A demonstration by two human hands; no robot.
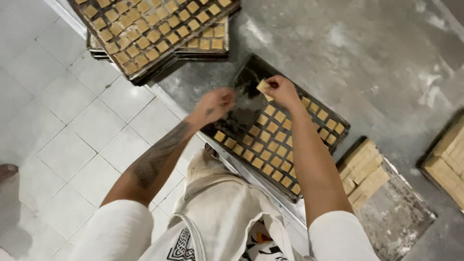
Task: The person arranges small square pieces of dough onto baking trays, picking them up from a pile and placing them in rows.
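A dark rectangular baking tray (pixel 251 72) lies on a grey metal worktop, partly filled with rows of small tan square dough pieces (pixel 273 145). Its far end is bare dark metal. My right hand (pixel 282 92) pinches a small stack of dough squares (pixel 263 87) over the bare part of the tray. My left hand (pixel 217 102) hovers with curled fingers over the tray's left edge, and I cannot make out anything in it.
Several stacked trays (pixel 154 34) full of dough squares sit at the far left of the worktop (pixel 386 63). Blocks of stacked uncut dough squares (pixel 363 171) lie to the right, more at the right edge (pixel 447 166). White tiled floor (pixel 72 121) lies on the left.
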